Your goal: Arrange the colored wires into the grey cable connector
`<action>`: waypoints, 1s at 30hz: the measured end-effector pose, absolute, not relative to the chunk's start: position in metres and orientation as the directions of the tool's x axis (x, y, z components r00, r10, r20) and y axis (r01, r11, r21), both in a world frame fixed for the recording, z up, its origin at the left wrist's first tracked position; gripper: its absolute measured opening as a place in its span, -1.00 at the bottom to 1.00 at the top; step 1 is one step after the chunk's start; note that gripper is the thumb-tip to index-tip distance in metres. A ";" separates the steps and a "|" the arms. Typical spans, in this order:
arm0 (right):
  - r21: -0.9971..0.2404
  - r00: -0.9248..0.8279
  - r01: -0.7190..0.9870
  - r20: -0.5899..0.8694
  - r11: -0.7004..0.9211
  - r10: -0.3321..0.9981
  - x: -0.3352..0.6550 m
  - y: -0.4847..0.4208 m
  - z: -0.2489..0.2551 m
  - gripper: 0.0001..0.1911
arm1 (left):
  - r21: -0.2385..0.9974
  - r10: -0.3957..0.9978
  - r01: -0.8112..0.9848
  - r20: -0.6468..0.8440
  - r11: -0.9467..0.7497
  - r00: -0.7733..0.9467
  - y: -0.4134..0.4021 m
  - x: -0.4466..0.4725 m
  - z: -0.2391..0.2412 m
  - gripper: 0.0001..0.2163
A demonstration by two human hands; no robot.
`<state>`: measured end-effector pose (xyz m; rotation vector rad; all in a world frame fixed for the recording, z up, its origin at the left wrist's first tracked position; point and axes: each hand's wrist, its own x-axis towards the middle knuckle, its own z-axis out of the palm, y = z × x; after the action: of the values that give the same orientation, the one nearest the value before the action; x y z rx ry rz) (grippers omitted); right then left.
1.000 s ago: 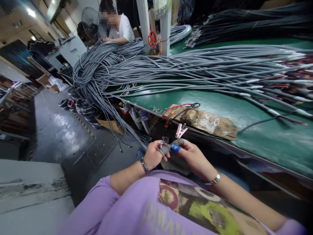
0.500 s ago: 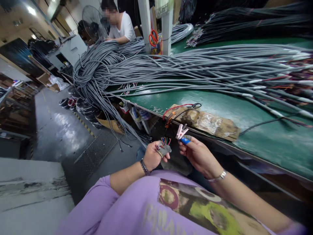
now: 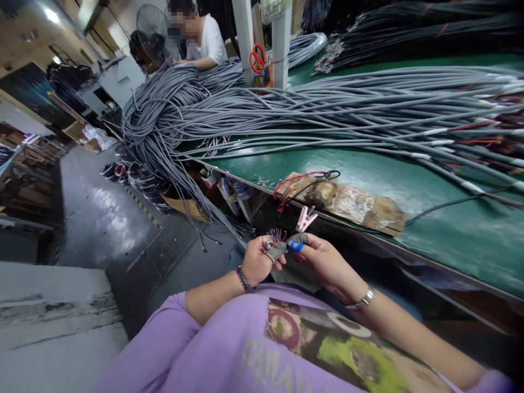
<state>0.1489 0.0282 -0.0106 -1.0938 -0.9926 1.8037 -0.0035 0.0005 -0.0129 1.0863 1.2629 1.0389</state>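
Note:
My left hand (image 3: 257, 260) is closed around the end of a grey cable, whose thin coloured wires (image 3: 277, 236) fan out above the fist; grey finger cots cover its thumb and forefinger. My right hand (image 3: 325, 263), with a blue-tipped finger cot (image 3: 295, 246), pinches at those wire ends, touching the left fingertips. Both hands sit in front of my lap, just below the edge of the green table (image 3: 368, 180). A pink clip (image 3: 304, 219) hangs at the table edge right above the hands.
A big heap of long grey cables (image 3: 311, 109) covers the table and spills off its left end toward the floor. A brown cardboard pad with red and black leads (image 3: 347, 202) lies near the edge. Another person in a white shirt (image 3: 204, 43) sits beside a fan (image 3: 153, 35).
Half a second ago my right hand was lifted away toward the pink clip; it has come back down and left onto the wire ends. The left hand has hardly moved.

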 end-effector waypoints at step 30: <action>-0.887 -0.218 -0.304 -0.291 -0.348 0.932 0.155 0.024 -0.012 -0.74 | 0.963 0.964 -0.184 -0.225 0.197 -0.144 0.008 -0.003 -0.013 -0.61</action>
<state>0.1552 0.0241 -0.0121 -1.0880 -0.8859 1.7190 -0.0027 0.0081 -0.0129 0.8462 1.2935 1.2395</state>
